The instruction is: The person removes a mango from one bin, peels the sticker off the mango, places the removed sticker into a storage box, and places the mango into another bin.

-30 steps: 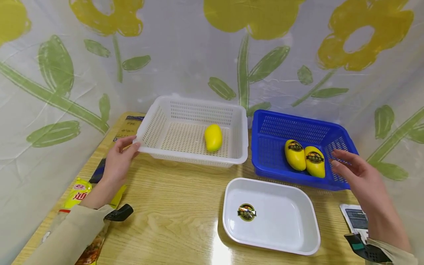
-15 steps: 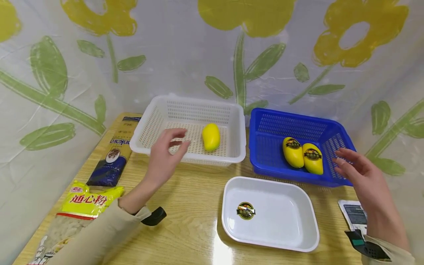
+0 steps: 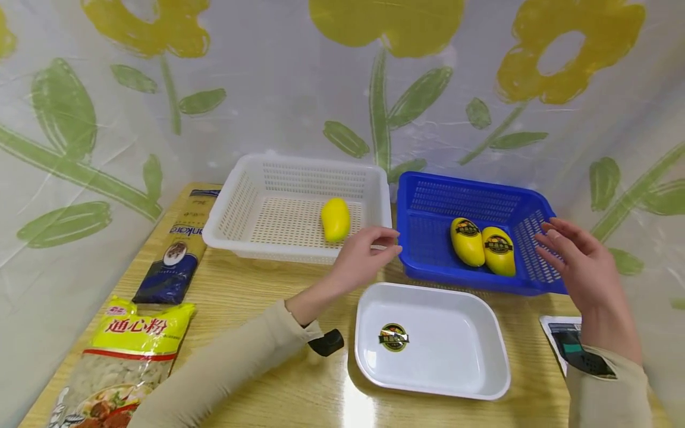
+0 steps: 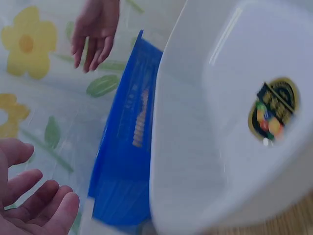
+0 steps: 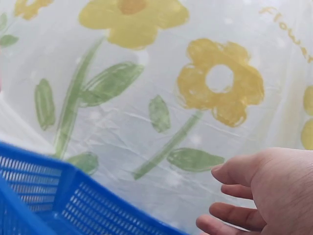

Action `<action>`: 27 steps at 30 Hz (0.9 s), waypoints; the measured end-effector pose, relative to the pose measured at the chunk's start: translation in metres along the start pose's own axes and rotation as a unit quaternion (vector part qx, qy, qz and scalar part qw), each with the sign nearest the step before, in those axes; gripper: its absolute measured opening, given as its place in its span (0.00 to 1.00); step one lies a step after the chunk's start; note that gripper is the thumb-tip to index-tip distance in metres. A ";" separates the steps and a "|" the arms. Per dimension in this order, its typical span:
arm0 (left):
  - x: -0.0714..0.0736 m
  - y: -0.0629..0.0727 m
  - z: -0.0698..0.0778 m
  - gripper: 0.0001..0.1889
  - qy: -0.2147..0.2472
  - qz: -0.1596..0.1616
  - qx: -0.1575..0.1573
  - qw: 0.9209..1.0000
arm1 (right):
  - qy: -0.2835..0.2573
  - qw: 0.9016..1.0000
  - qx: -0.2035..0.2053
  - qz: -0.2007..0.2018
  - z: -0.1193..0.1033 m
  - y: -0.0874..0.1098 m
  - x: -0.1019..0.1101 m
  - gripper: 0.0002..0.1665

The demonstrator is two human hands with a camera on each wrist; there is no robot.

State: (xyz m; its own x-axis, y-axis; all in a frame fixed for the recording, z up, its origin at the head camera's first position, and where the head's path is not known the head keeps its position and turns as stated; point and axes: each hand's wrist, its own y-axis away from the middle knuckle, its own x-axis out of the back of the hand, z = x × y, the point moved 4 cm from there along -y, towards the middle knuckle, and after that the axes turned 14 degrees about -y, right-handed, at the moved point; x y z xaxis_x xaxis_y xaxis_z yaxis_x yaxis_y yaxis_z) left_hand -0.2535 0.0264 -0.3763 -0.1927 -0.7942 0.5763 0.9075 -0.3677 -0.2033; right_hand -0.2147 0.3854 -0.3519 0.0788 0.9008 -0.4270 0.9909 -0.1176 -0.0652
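Beside the left rim of a blue plastic basket is my left hand, fingers loosely bent and holding nothing; its fingertips overlap the rim in the head view. My right hand is at the basket's right end, fingers apart and nothing between them. In the right wrist view, the right hand hangs a little away from the blue basket's wall. Two yellow mangoes, a left one and a right one, lie inside with dark stickers. The left wrist view shows the left hand's bent fingers off to one side.
Left of the blue basket stands a white basket with one mango. A white tray bearing a round sticker sits in front. Two food packets, a blue-and-gold one and a yellow one, lie left; another packet lies right.
My left hand has left the white basket's left corner and moved right, across its front, to the blue basket's left edge. The right hand stays by the right end, slightly raised.
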 end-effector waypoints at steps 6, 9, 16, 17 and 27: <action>-0.021 -0.005 0.007 0.16 -0.033 -0.017 0.007 0.999 | -0.045 0.999 -0.013 0.005 -0.005 -0.008 -0.001 0.17; -0.025 -0.006 0.008 0.16 -0.038 -0.019 0.006 0.999 | -0.061 0.998 -0.019 0.004 -0.006 -0.010 0.000 0.17; -0.033 -0.013 0.010 0.15 -0.044 -0.019 -0.002 0.999 | -0.011 0.998 -0.049 0.028 -0.008 -0.025 0.009 0.24; -0.034 -0.016 0.011 0.15 -0.046 -0.020 -0.004 0.999 | -0.010 0.998 -0.055 0.029 -0.008 -0.027 0.010 0.24; -0.044 -0.064 0.028 0.14 -0.065 -0.046 0.017 0.997 | -0.018 0.998 -0.027 0.059 -0.007 -0.023 0.025 0.13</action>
State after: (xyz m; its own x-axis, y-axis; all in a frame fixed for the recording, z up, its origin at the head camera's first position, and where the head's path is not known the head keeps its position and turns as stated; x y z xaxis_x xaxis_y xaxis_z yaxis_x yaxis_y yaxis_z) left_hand -0.2924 0.0981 -0.3663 -0.2271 -0.6875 0.6897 0.9012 -0.4169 -0.1188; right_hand -0.2344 0.4140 -0.3546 0.1921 0.8659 -0.4618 0.9795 -0.1985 0.0352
